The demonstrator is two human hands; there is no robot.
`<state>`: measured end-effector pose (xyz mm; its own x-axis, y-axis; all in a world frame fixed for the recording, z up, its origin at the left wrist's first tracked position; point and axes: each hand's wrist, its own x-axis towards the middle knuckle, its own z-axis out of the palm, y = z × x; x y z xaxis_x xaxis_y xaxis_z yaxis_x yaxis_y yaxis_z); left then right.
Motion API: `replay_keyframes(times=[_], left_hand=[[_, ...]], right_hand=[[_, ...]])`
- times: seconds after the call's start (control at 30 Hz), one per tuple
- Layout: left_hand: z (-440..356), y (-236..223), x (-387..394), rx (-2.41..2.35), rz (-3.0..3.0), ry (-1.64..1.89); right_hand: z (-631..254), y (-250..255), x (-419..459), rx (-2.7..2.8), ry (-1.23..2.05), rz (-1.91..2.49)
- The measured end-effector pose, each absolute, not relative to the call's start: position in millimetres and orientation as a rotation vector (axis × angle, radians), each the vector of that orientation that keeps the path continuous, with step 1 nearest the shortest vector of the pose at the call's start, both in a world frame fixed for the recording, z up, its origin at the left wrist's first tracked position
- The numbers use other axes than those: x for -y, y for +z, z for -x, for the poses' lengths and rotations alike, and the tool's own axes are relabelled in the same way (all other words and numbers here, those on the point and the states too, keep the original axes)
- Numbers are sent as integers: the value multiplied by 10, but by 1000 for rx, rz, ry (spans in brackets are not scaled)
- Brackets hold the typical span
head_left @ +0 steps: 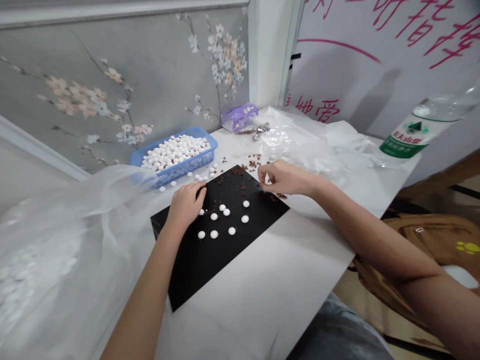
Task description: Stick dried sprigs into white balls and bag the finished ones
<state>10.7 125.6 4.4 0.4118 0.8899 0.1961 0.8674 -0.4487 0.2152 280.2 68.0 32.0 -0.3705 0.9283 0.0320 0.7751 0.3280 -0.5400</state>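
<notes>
Matt black board (210, 265); blue plastic basket (187, 170)

The left hand (185, 205) rests on a black board (210, 265) — white pellets (226, 212) lie scattered there. The right hand (285, 179) hovers over brown crumbs (237, 171).

A matte black board (202, 265) lies flat, with nine white round pellets (226, 212) spread in loose rows across its middle and dark brown crumbs (237, 171) scattered over its far half. The left hand (185, 205) rests curled on the board's left edge, just beside the pellets. The right hand (284, 179) pinches down at the board's far right edge among the crumbs; whether it holds any is hidden.
</notes>
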Motion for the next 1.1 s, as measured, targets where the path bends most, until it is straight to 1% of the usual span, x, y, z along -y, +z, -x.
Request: replay_keyframes(times=[0.1, 0.3, 0.37, 0.43, 0.6, 0.7, 0.87, 0.97, 1.1], left_hand=[[-118, 86, -1294, -1704, -2589, 584], [-53, 48, -1390, -1859, -2401, 559], [-9, 17, -1368, -1853, -2368, 617], [16, 4, -1307, -1847, -2346, 685], [-166, 30, -913, -1618, -2002, 1152], [-423, 16, -530, -1452, -1732, 1313], [-739, -63, -89, -1247, -1437, 1279], [-779, -81, -52, -1178, -1362, 1290], [-765, -52, -77, -1168, -1337, 1328]], right_hand=[[-2790, 324, -678, 2246, 653, 1488], [-2799, 300, -716, 2242, 505, 1410], [-2804, 289, -722, 2244, 457, 1371], [-2797, 287, -712, 2234, 485, 1350], [-2743, 268, -670, 2102, 647, 1277], [-2699, 222, -664, 2063, 680, 1150], [-2563, 167, -614, 2001, 794, 1060], [-2453, 142, -553, 1939, 833, 995], [-2357, 106, -491, 1929, 808, 883]])
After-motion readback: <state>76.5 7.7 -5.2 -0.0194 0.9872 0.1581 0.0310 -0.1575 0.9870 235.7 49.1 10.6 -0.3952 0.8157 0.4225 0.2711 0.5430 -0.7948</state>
